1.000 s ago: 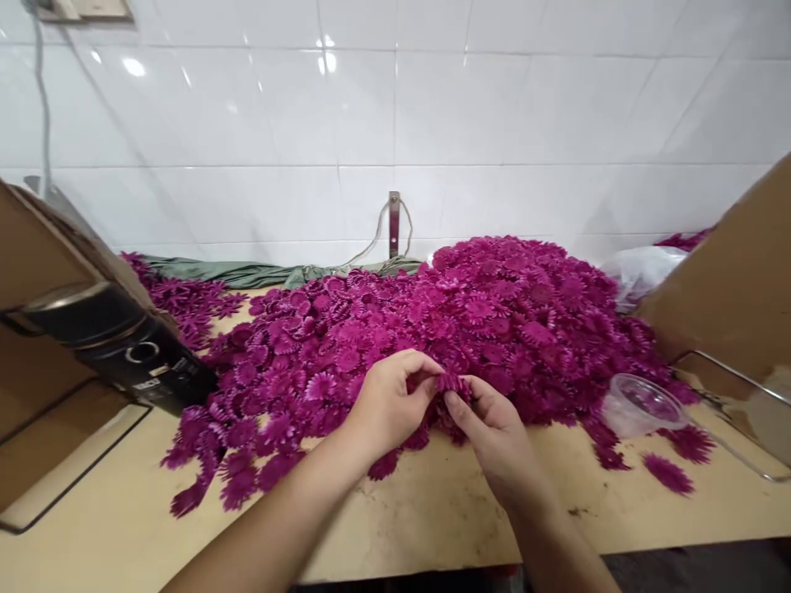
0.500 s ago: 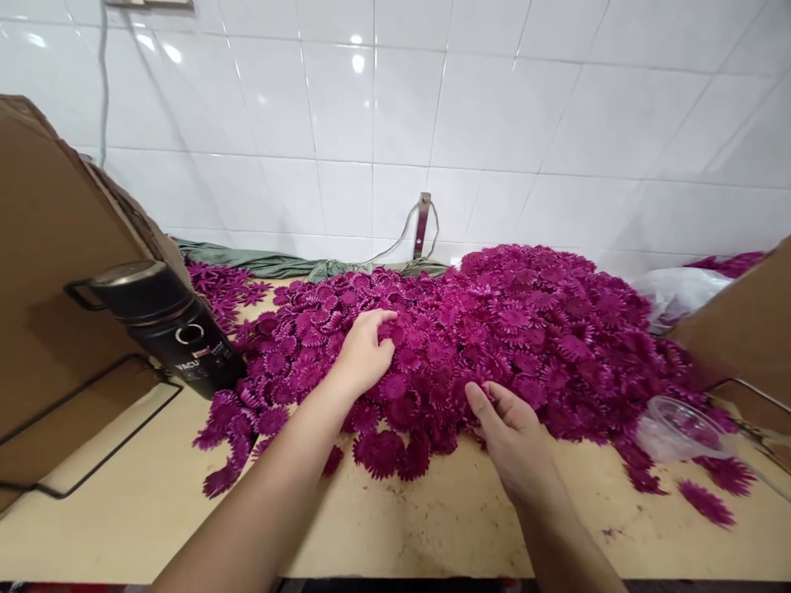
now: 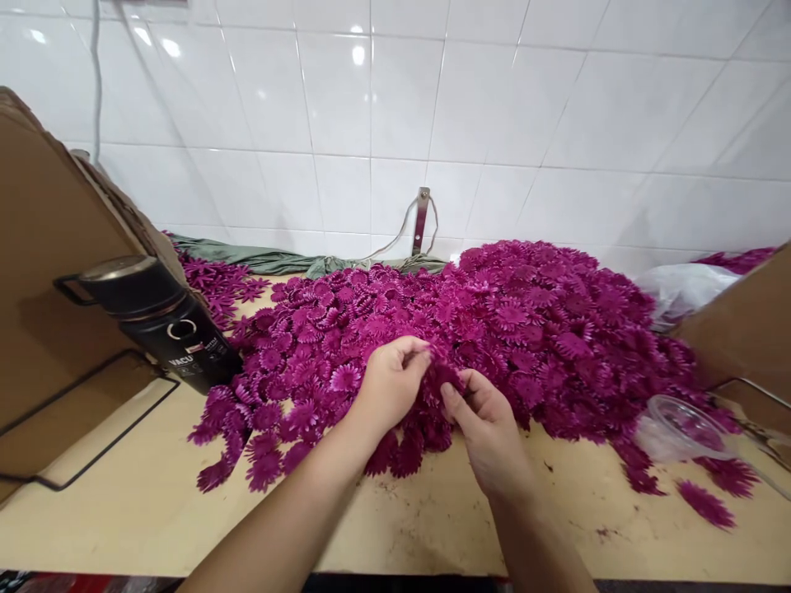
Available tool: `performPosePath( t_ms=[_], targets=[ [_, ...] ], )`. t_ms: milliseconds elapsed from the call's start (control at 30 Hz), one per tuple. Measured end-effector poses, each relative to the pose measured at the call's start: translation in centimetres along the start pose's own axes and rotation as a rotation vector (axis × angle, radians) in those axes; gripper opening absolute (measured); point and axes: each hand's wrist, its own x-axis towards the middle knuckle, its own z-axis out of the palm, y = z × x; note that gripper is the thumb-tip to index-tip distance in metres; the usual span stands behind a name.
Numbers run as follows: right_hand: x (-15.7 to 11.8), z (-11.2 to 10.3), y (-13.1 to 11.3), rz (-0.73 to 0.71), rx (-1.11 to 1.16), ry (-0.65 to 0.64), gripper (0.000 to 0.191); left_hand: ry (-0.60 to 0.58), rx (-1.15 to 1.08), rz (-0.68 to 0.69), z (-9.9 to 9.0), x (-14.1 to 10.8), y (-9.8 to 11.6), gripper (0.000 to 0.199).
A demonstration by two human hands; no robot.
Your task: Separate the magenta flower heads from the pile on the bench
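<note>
A broad heap of magenta artificial flower heads (image 3: 544,329) with fringed petals spreads over the pale tabletop (image 3: 420,527). At the front middle of the heap, my left hand (image 3: 395,379) pinches a magenta petal piece between thumb and fingers. Close to its right, my right hand (image 3: 488,420) grips a magenta flower head (image 3: 446,377) with thumb and fingertips. Both hands meet around this same spot, and the flower's far side blends into the heap behind. Whether they hold one flower or two layers cannot be made out.
A black vacuum bottle (image 3: 166,321) leans at the left beside a cardboard box (image 3: 55,247). On the right stand a clear plastic tub (image 3: 683,428), a white plastic bag (image 3: 685,288) and another cardboard piece (image 3: 741,329). A green cloth (image 3: 247,257) lies along the tiled wall.
My left hand has moved right and toward me from the heap, closing into a pinch. My right hand has shifted left, and the two now meet at the flower.
</note>
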Motion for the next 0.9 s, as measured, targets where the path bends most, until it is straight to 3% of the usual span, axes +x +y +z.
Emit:
performPosePath(
  t_ms=[100, 167, 200, 300, 367, 433, 533, 600, 733, 900],
  targets=[
    [-1.1, 0.2, 0.4, -0.007, -0.044, -0.033, 0.032, 0.198, -0.106, -0.084, -1.1, 2.0, 0.4, 0.017],
    [-1.4, 0.1, 0.8, -0.007, -0.067, -0.028, 0.032, 0.246, -0.044, -0.063, -1.8, 3.1, 0.7, 0.009],
    [-1.2, -0.1, 0.9, -0.005, -0.072, -0.009, 0.033, 0.239, 0.039, -0.022, -2.0, 3.6, 0.8, 0.004],
    [-0.1, -0.9, 1.0, 0.009, -0.075, 0.066, 0.041, 0.241, 0.378, 0.171, -2.1, 4.0, 1.1, 0.028],
    [0.7, -1.4, 0.9, 0.012, -0.079, 0.118, 0.045, 0.247, 0.512, 0.279, -1.9, 3.3, 1.3, 0.033],
    [1.3, -1.7, 0.9, 0.02, -0.083, 0.151, 0.05, 0.115, 0.508, 0.3, -1.4, 1.8, 1.5, 0.027],
    [1.6, -1.7, 0.8, 0.018, -0.074, 0.165, 0.051, -0.239, 0.486, 0.27, -0.2, -0.8, 1.3, 0.016],
    [1.5, -1.5, 0.7, 0.004, -0.052, 0.151, 0.05, -0.279, 0.477, 0.282, 0.7, -2.0, 0.7, 0.012],
    [0.7, -1.0, 0.5, -0.004, -0.015, 0.058, 0.043, -0.087, 0.301, 0.208, 1.5, -1.6, -0.5, 0.017],
    [-0.7, -1.1, 0.8, -0.019, -0.073, -0.012, 0.032, 0.203, -0.063, 0.055, 0.0, 2.1, -0.3, 0.015]
  ],
)
